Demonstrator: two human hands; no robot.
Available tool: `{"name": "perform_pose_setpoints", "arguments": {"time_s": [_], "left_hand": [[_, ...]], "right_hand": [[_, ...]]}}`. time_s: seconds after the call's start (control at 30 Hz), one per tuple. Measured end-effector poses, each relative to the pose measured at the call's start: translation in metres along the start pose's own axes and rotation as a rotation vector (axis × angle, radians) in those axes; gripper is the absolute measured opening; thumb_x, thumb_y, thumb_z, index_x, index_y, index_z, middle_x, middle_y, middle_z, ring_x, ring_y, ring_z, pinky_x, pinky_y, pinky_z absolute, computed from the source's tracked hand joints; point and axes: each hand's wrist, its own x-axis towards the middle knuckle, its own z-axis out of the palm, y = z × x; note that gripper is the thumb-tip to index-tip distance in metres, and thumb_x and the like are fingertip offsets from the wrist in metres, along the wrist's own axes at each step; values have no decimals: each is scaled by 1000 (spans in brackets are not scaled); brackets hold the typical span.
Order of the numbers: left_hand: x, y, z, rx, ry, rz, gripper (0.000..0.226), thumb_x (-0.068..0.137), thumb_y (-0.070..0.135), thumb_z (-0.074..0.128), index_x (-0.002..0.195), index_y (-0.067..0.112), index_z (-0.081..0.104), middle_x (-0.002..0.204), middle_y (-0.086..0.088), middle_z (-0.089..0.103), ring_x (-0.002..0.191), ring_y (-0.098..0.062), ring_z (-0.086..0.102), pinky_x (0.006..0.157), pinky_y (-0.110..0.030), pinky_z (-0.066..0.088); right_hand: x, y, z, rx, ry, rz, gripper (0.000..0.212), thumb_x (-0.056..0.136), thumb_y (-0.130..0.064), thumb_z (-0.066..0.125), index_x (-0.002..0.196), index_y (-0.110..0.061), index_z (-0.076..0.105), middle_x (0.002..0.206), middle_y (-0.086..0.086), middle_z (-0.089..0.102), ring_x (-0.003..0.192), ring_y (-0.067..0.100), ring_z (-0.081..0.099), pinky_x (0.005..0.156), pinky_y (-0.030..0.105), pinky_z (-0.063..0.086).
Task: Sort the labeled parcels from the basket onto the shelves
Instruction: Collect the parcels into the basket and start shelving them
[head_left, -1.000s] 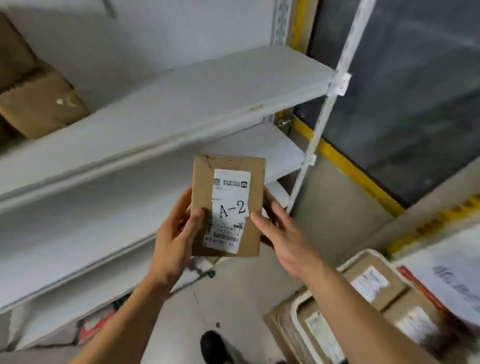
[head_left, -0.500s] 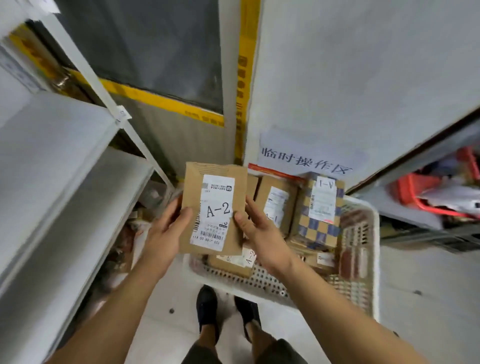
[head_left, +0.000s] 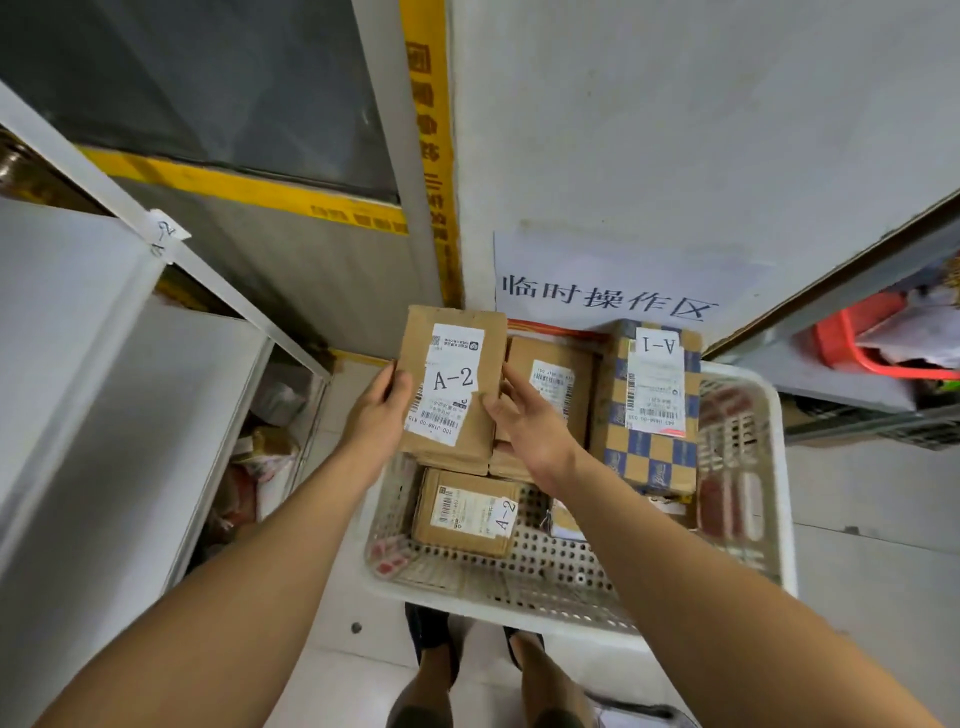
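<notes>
Holding the A-2 parcel (head_left: 451, 385) above the basket (head_left: 571, 597), left grip (head_left: 375, 415) and right grip (head_left: 524, 423) pinching its edges; fingers behind hidden; lower parcels partly covered.

Brown A-2 parcel (head_left: 452, 387) upright above white basket (head_left: 748, 597), second A-2 parcel (head_left: 470, 512) flat inside, checkered A-1 parcel (head_left: 647, 410) inside, shelves (head_left: 104, 395) left of basket

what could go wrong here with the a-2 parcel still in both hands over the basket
1. The held A-2 parcel is pinched only at its side edges by the left hand and right hand; it could slip into the basket.
2. Another A-2 parcel lies below, so a dropped one might get mixed up.
</notes>
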Motion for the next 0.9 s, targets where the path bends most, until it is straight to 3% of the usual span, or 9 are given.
{"name": "perform_pose_setpoints", "arguments": {"time_s": [0.2,0.27,0.37,0.43,0.5,0.6,0.67,0.77,0.9], "left_hand": [[14,9,-1,36,-22,7,52,106,65,40,155,50,40,85,48,50,67,35,51,43,-2,40],[12,12,-3,70,-37,13,53,106,66,38,156,50,37,89,50,55,69,30,55,45,-3,41],[4,15,-10,69,-50,5,57,107,61,42,160,46,31,145,17,60,106,2,65,76,-22,58],[-8,17,-20,40,-29,14,57,105,62,45,159,48,33,160,6,49,134,-17,57,103,-42,54],[-25,18,-36,33,12,37,54,104,62,46,156,47,39,161,6,46,140,-17,50,110,-41,46],[-56,13,-65,37,95,70,47,106,55,50,150,39,50,152,3,56,125,-10,55,97,-27,48],[-82,8,-89,87,165,62,41,108,51,50,147,38,55,145,5,61,116,-10,57,85,-22,46],[-126,-2,-130,121,300,49,41,108,45,49,147,34,57,138,7,64,114,-13,65,93,-26,49],[-194,-27,-195,111,531,11,32,106,49,53,135,39,64,122,10,71,98,-7,68,79,-20,45]], "right_hand": [[25,1,-2,-71,46,-21,58,108,-28,61,161,-40,41,149,-14,60,133,14,61,112,52,52],[25,1,-2,-96,66,-14,56,108,-29,63,158,-43,44,147,-16,62,130,12,63,109,51,54],[19,-6,2,-223,106,-38,44,107,-33,63,148,-44,52,138,-21,64,121,6,65,98,38,59],[9,-16,5,-417,134,-120,41,105,-43,63,143,-45,50,128,-30,63,115,-4,64,87,22,55],[-5,-28,11,-607,150,-223,52,105,-46,61,153,-35,45,140,-21,59,125,0,59,100,30,54],[-27,-46,29,-851,85,-397,56,106,-39,60,158,-27,42,154,-1,52,135,18,53,107,32,43],[-39,-59,51,-968,-6,-452,53,107,-38,59,157,-28,45,157,-1,50,139,20,51,108,29,39],[-51,-75,96,-1060,-158,-473,51,107,-39,59,156,-33,47,159,-4,50,141,21,51,117,40,43],[-68,-83,179,-1120,-369,-576,51,104,-36,63,154,-30,52,151,-2,58,139,20,53,111,37,43]]}}
